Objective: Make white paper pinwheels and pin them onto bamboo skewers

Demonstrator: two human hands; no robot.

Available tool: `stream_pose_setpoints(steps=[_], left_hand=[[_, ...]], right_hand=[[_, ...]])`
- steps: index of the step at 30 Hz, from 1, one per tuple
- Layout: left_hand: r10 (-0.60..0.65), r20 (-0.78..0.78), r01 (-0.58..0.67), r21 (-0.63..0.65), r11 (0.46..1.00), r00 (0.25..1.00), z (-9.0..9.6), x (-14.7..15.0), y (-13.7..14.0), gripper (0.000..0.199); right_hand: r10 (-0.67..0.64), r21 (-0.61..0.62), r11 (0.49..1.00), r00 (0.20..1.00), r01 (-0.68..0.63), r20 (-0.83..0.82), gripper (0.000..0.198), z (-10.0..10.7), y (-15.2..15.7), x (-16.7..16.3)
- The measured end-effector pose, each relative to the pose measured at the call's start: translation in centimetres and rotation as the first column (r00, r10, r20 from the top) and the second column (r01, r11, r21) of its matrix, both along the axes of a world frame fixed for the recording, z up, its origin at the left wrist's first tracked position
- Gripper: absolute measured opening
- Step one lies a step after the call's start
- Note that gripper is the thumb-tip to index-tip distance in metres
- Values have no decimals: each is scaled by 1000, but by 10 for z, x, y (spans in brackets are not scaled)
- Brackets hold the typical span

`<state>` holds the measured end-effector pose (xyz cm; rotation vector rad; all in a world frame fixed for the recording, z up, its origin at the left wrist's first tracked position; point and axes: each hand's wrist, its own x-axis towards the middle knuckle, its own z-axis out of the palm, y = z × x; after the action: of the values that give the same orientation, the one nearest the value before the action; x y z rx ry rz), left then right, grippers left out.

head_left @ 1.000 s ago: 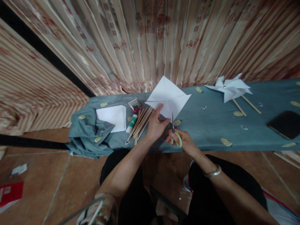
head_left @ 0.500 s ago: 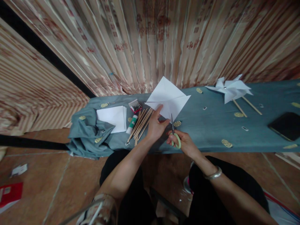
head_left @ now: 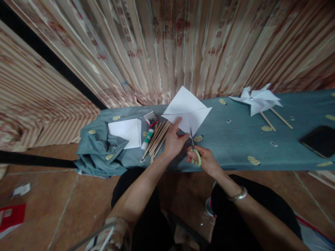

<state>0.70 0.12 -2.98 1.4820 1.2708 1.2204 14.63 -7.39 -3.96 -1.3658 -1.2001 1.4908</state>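
A square of white paper (head_left: 187,101), turned corner-up and slit from its left and right corners, is held above the cloth-covered table. My left hand (head_left: 175,140) grips its lower left side, thumb and fingers closed on the sheet. In my right hand (head_left: 203,158) is a pair of scissors (head_left: 194,156) with light green handles. The scissors' blades point up and lie at the paper's lower corner; whether they are parted is hard to make out.
Left of my hands lie wooden sticks (head_left: 158,138), a glue stick (head_left: 147,139), a small box of pins (head_left: 151,119) and a stack of white paper (head_left: 125,132). Paper pinwheels (head_left: 258,99) on sticks rest at right, with a black phone-like object (head_left: 319,141) beyond. A curtain (head_left: 178,45) hangs behind.
The scissors and my right hand have shifted very slightly at the paper's lower corner. My left hand and the other objects look unchanged.
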Motion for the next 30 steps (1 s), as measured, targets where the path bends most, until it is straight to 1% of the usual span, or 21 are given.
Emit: stream_pose_setpoints(steps=[4,9,14,23,30], left_hand=[[-12,4,12,11,1000,1000,1,0,0,71],[-24,-18,24,10,1000,1000,4,1,-4,67],[-48,-18,48,-26,999,999,5,2,-7,67],[-31,-44,31,-18,999,999,5,1,-7,68],[-50,-27,50,-7,999,998,3,0,-7,70]], right_hand=[[-5,12,1000,1000,5,1,58,0,0,0],[16,59,998,999,-19,43,57,3,2,3],[19,89,996,996,-26,87,55,6,4,6],[-1,81,997,996,-7,91,52,-4,4,5],[-11,68,998,998,7,59,52,-4,5,3]])
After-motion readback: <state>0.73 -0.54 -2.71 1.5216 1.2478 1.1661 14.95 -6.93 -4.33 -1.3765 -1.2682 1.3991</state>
